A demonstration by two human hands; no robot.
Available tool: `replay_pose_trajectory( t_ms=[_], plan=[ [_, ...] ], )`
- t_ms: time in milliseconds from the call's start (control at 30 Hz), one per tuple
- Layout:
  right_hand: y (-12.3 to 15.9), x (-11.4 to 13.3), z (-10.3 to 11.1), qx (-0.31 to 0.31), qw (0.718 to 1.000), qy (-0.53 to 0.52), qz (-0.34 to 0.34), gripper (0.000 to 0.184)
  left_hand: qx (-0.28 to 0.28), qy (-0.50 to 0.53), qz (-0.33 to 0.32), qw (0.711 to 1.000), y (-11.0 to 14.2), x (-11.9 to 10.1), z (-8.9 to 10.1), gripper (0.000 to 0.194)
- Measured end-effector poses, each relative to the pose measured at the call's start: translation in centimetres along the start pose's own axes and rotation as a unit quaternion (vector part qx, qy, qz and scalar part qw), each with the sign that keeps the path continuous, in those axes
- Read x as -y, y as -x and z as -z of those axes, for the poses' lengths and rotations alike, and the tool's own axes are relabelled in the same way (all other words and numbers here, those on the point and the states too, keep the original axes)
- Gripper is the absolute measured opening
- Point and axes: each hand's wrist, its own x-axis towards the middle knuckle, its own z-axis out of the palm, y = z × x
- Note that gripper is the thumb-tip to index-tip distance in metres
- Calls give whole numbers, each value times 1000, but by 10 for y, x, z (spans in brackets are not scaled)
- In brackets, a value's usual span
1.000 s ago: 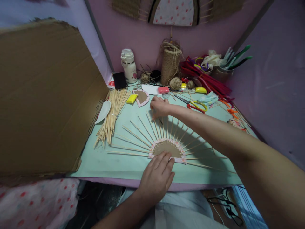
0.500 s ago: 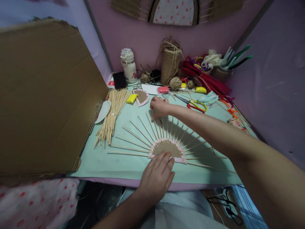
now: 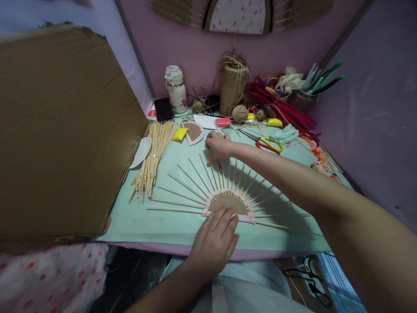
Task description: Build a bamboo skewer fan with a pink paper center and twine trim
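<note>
Half-round brown cardboard (image 3: 230, 201) lies unmoved under the flat, spread left hand (image 3: 216, 239), near the desk's (image 3: 153, 228) front edge; pale wooden sticks (image 3: 228, 174) stay fanned, the right hand (image 3: 219, 147) curled, its hold unclear.

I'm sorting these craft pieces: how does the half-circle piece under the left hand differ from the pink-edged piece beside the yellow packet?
The half-circle piece has sticks fanning out from its rim; the pink-edged piece shows none.
The left hand rests on the half-circle piece, while neither hand touches the pink-edged piece.
The half-circle piece lies nearer the person than the pink-edged piece.
Both have a brown middle and pale pink border.
</note>
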Motion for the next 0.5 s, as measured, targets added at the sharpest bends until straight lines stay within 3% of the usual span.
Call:
replay_pose_trajectory(
  t_ms=[500],
  plan=[
    [-1, -1, -1, -8, 1000, 1, 0, 44, -6, 1, -3, 1000, 0, 0, -1, 36]
  ],
)
